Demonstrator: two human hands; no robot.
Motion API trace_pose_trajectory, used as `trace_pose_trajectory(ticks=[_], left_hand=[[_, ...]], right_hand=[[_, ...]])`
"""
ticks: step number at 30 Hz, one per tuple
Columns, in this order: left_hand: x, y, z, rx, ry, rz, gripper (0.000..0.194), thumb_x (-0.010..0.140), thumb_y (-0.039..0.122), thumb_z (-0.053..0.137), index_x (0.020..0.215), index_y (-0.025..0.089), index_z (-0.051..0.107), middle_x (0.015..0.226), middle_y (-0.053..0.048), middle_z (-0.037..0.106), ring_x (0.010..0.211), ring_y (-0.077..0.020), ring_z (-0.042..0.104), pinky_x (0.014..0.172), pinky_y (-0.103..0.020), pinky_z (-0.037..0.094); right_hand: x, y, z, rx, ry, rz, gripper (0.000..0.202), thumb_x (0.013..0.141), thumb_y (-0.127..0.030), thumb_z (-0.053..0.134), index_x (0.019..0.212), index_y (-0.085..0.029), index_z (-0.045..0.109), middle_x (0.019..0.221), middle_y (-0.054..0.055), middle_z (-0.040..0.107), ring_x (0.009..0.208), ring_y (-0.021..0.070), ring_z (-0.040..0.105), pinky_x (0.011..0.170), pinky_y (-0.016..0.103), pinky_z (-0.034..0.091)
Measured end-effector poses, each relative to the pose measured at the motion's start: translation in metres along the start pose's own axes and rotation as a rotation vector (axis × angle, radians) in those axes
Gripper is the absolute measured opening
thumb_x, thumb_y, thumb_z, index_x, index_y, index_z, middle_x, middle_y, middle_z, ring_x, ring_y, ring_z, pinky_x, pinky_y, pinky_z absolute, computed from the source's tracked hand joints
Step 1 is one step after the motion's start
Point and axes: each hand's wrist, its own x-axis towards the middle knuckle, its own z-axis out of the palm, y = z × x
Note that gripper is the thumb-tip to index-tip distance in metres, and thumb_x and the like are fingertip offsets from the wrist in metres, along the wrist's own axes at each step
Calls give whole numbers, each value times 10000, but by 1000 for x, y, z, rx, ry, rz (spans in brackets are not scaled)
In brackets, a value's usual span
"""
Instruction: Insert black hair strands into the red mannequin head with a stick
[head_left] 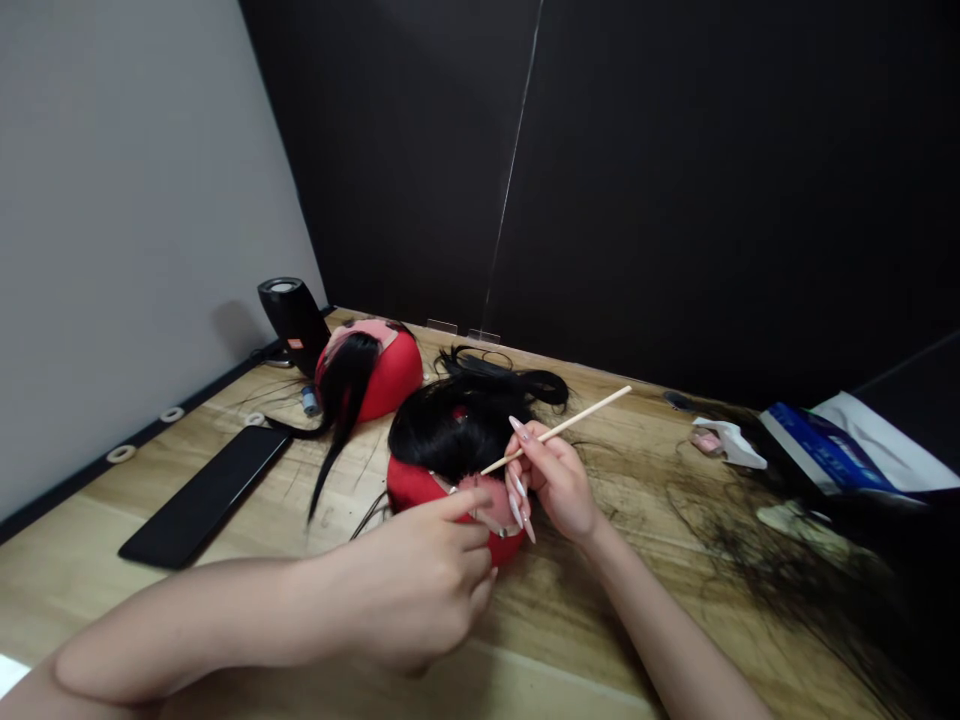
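A red head form [411, 484] with black hair [427, 430] and a pink mesh patch [499, 503] lies on the wooden table, in front of me. My right hand [551, 480] pinches a thin light wooden stick [589, 412], whose lower tip is at the border of the hair and the mesh. My left hand [435, 570] rests against the near side of the form, index finger stretched over the mesh and the other fingers curled. Whatever its curled fingers hold, if anything, is too small or hidden to name.
Behind on the left stand a second red form [397, 375] with hair and a black speaker [292, 320]. A black phone [206, 495] lies at the left. Loose hair [772, 560], crumpled white paper [739, 445] and a blue-and-white packet [832, 450] are on the right.
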Motion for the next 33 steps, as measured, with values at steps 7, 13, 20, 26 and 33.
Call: trace_pose_trajectory(ticks=[7,13,20,26,33], left_hand=[[4,-8,0,-319,-145,50,82,763,192,657,689,162,637,694,-28,657,637,-167,524,717,-299,473],[4,-12,-2,-414,-182,64,94,751,158,664,667,185,631,691,-19,672,615,-163,538,654,-288,467],[3,-16,1,-429,-145,53,126,804,166,623,679,186,625,681,-18,669,624,-161,549,689,-278,479],[2,-17,6,-425,-128,40,133,814,176,622,681,181,630,670,-19,662,619,-161,552,703,-278,478],[4,-13,4,-452,-118,76,123,783,161,643,663,183,632,666,-18,675,615,-161,554,666,-273,470]], right_hand=[[1,-1,-2,-6,-14,-1,374,861,-500,656,818,-156,515,573,-35,576,367,92,542,318,161,437],[0,-2,-5,-61,-55,-19,370,866,-497,652,844,-149,529,627,-15,608,378,100,567,340,174,461],[-1,-1,-6,-120,-60,-74,350,896,-480,628,881,-143,536,663,-21,603,404,89,582,366,168,475],[-1,-3,-6,-137,-70,-73,367,899,-503,616,879,-150,519,671,-10,613,444,113,616,383,196,507],[-1,-2,-7,-87,-74,-44,367,895,-502,625,859,-156,507,617,-11,618,434,111,600,390,190,503]])
